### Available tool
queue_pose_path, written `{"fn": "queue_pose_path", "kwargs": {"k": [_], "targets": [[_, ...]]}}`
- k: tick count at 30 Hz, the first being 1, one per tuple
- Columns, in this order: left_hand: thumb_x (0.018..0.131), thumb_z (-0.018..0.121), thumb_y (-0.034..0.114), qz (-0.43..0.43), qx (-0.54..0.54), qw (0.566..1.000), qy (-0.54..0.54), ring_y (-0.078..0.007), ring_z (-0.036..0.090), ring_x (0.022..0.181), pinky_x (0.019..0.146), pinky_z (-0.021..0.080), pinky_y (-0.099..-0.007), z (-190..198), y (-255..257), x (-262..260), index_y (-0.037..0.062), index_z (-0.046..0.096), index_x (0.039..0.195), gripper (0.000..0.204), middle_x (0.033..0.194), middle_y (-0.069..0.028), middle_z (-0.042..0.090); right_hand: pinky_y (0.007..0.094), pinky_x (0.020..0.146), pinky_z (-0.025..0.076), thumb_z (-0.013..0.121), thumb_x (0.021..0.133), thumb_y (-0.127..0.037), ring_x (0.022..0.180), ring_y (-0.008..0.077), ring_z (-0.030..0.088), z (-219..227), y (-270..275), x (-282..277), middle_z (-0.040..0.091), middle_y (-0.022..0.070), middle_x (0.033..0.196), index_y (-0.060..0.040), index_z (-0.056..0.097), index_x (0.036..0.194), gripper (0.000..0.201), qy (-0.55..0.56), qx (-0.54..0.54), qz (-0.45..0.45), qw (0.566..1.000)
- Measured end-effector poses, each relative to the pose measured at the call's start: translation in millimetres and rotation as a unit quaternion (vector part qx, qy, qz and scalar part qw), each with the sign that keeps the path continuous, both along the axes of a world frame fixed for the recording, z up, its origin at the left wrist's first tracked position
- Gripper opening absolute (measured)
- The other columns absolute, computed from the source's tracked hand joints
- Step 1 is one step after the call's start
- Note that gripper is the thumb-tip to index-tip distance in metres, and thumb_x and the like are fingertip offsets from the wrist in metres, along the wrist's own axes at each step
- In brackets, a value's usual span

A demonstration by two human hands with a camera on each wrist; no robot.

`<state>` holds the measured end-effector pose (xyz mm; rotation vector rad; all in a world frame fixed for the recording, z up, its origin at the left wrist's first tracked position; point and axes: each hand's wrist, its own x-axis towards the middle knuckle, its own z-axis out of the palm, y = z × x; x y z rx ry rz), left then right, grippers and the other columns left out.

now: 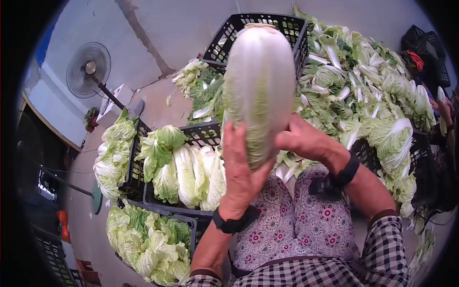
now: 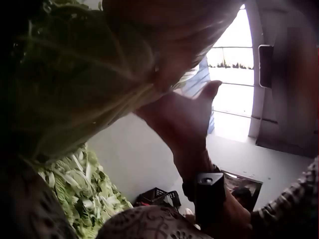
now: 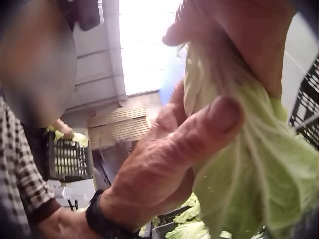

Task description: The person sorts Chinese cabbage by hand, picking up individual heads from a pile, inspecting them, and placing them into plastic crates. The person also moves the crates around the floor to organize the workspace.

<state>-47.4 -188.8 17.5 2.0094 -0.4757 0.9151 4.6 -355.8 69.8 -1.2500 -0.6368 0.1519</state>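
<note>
A large napa cabbage (image 1: 260,91) stands upright in front of me, its white stem end up and its pale green leaf end down. My left hand (image 1: 241,174) holds its lower left side, fingers along the leaves. From the other side my right hand (image 1: 311,141) grips it near the leafy end, with fingers partly hidden behind the head. In the right wrist view the left hand's thumb (image 3: 224,114) presses a loose outer leaf (image 3: 254,174). Seen from the left wrist, the cabbage (image 2: 75,74) is dark and close.
Black crates with napa cabbages (image 1: 189,177) and leafy heads (image 1: 148,244) stand at left. Behind the held cabbage is another black crate (image 1: 299,36). A heap of loose leaves (image 1: 354,81) covers the right side. A fan (image 1: 90,69) stands far left; another person's hand (image 1: 444,110) shows far right.
</note>
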Motion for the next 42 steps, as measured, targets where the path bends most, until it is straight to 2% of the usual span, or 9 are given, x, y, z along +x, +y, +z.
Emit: {"fn": "queue_pose_path", "kwargs": {"k": [4, 7, 8, 11, 15, 20, 25, 32, 42], "targets": [[0.061, 0.081, 0.022, -0.062, 0.186, 0.98, -0.021, -0.0343, 0.045, 0.119, 0.101, 0.032, -0.0426, 20.0, -4.7, -4.8, 0.0075, 0.042, 0.131, 0.082, 0.131, -0.0203, 0.042, 0.0332, 0.095, 0.041, 0.077, 0.067, -0.041, 0.106, 0.0209, 0.054, 11.8, -27.7, -3.3, 0.053, 0.0117, 0.118, 0.0015, 0.039, 0.127, 0.083, 0.077, 0.068, -0.023, 0.994], [0.059, 0.082, 0.033, -0.033, -0.081, 0.992, 0.092, -0.0284, 0.042, 0.122, 0.1, 0.034, -0.0392, 22.8, 22.2, 1.9, 0.0053, 0.043, 0.13, 0.085, 0.13, -0.0182, 0.044, 0.0342, 0.095, 0.042, 0.077, 0.066, -0.04, 0.108, 0.0211, 0.052, 6.0, -43.2, -10.9, 0.052, 0.0127, 0.12, 0.002, 0.039, 0.128, 0.083, 0.076, 0.049, -0.004, 0.996], [0.062, 0.081, 0.036, -0.035, -0.064, 0.996, 0.06, -0.0259, 0.042, 0.12, 0.1, 0.036, -0.0374, 24.5, 28.7, 9.0, 0.0046, 0.035, 0.135, 0.092, 0.131, -0.0162, 0.043, 0.0353, 0.097, 0.04, 0.079, 0.063, -0.038, 0.111, 0.0213, 0.05, 2.4, -44.4, -11.0, 0.052, 0.0121, 0.121, 0.0003, 0.037, 0.131, 0.088, 0.087, 0.036, 0.015, 0.995], [0.067, 0.079, 0.037, -0.283, -0.168, 0.921, 0.209, -0.0255, 0.04, 0.122, 0.101, 0.035, -0.0374, 17.2, 12.7, 22.1, 0.0043, 0.027, 0.138, 0.094, 0.13, -0.016, 0.043, 0.0363, 0.1, 0.037, 0.083, 0.058, -0.039, 0.116, 0.0221, 0.047, 7.1, -34.4, -14.8, 0.05, 0.0111, 0.125, -0.003, 0.035, 0.134, 0.097, 0.005, -0.103, 0.057, 0.993], [0.059, 0.085, 0.019, -0.181, -0.108, 0.953, 0.219, -0.0256, 0.05, 0.114, 0.094, 0.044, -0.0349, 0.6, 21.6, 16.0, 0.0048, 0.02, 0.138, 0.103, 0.127, -0.0147, 0.045, 0.0378, 0.105, 0.031, 0.085, 0.05, -0.045, 0.125, 0.0246, 0.039, 31.7, -33.6, -4.6, 0.042, 0.0129, 0.133, -0.0054, 0.034, 0.136, 0.108, -0.156, -0.265, 0.013, 0.951], [0.054, 0.085, 0.013, -0.092, -0.21, 0.969, 0.092, -0.0288, 0.05, 0.113, 0.094, 0.044, -0.0371, -4.0, 21.8, 8.1, 0.0044, 0.027, 0.135, 0.1, 0.127, -0.0162, 0.045, 0.0394, 0.108, 0.026, 0.081, 0.063, -0.034, 0.13, 0.0277, 0.034, 25.1, -31.7, -15.7, 0.038, 0.0145, 0.138, -0.0053, 0.035, 0.136, 0.092, -0.354, -0.349, -0.132, 0.858], [0.053, 0.086, 0.016, 0.013, 0.02, 0.995, -0.099, -0.0318, 0.047, 0.114, 0.097, 0.038, -0.0417, -2.0, 20.2, 14.0, 0.0064, 0.027, 0.135, 0.101, 0.127, -0.017, 0.044, 0.0348, 0.106, 0.029, 0.085, 0.058, -0.016, 0.126, 0.0198, 0.038, 13.9, -36.3, -32.9, 0.042, 0.0097, 0.135, -0.0054, 0.029, 0.139, 0.098, -0.095, -0.256, -0.014, 0.962], [0.055, 0.084, 0.02, 0.053, 0.083, 0.987, -0.123, -0.0388, 0.043, 0.114, 0.098, 0.031, -0.0496, 8.2, 12.0, 0.6, 0.006, 0.028, 0.134, 0.097, 0.127, -0.0211, 0.042, 0.0314, 0.095, 0.042, 0.079, 0.056, -0.004, 0.109, 0.0148, 0.049, 11.7, -41.2, -35.6, 0.054, 0.0048, 0.122, -0.0066, 0.039, 0.133, 0.087, -0.088, -0.283, -0.06, 0.953], [0.05, 0.086, 0.021, -0.008, 0.093, 0.988, -0.121, -0.0392, 0.045, 0.113, 0.094, 0.033, -0.0494, 12.6, 9.7, -0.1, 0.0084, 0.027, 0.136, 0.104, 0.125, -0.0224, 0.042, 0.0311, 0.095, 0.042, 0.081, 0.058, -0.006, 0.106, 0.0151, 0.052, -2.4, -56.0, -36.1, 0.058, 0.0054, 0.116, -0.0053, 0.046, 0.127, 0.077, -0.021, -0.287, -0.039, 0.957]]}}
